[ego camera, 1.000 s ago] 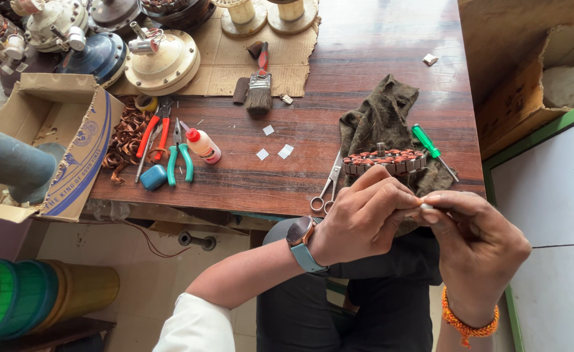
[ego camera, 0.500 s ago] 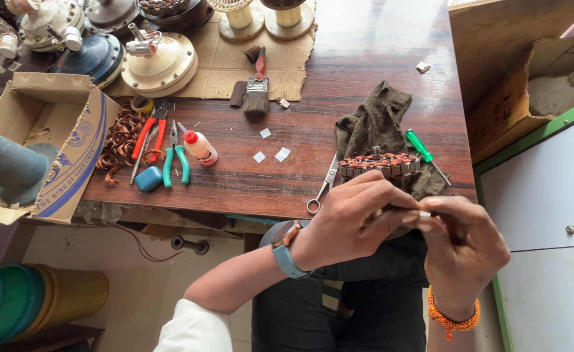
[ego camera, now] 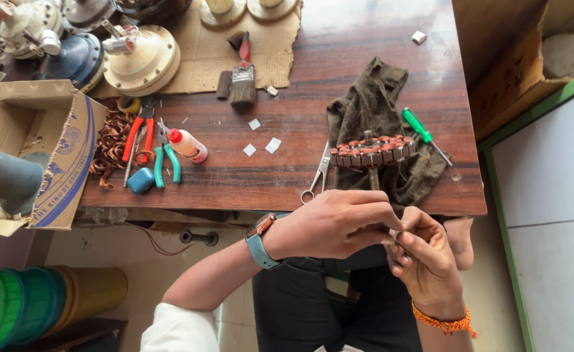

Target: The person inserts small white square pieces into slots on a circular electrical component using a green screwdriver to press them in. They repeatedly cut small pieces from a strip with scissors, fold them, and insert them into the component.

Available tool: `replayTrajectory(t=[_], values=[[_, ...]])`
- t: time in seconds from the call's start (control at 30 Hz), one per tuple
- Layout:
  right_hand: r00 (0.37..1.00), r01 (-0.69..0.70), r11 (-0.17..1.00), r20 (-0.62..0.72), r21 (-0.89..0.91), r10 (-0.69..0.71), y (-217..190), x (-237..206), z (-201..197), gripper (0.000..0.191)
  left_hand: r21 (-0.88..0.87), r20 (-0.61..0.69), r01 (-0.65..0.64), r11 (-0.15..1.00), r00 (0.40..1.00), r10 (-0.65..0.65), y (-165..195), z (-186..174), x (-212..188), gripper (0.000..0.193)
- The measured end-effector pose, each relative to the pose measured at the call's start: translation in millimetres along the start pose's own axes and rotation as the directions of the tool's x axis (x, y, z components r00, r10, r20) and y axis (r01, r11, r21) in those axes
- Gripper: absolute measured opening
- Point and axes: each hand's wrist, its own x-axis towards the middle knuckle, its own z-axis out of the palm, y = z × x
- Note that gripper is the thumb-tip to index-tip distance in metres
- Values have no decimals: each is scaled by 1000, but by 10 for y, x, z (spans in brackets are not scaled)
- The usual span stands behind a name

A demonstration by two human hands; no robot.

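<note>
My left hand, with a blue-strapped watch on its wrist, and my right hand, with an orange thread band, meet fingertip to fingertip just below the table's front edge. Both pinch one small pale piece, which the fingers almost wholly hide. Directly above the hands, a round stator with copper windings rests on a dark cloth. Scissors lie to its left, a green screwdriver to its right. Small white paper squares lie on the wooden table.
Left on the table lie a glue bottle, red pliers, green pliers, copper wire scrap and an open cardboard box. A brush and fan motor housings sit farther back. A cabinet stands to the right.
My hands stay joined and have drifted slightly left and down. The pale piece that showed between the fingertips earlier is now covered by my fingers.
</note>
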Motion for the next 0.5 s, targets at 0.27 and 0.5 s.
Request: replayTrajectory(t=[0.27,0.5], values=[[996,-84,988,15,129,82,60,-15,-127,16,135,-84,178,975,982,-168,158,230,18,19],[970,206,918,-54,-340,-238,-238,184,119,10,307,-59,62,950,997,-46,5,13,134,48]])
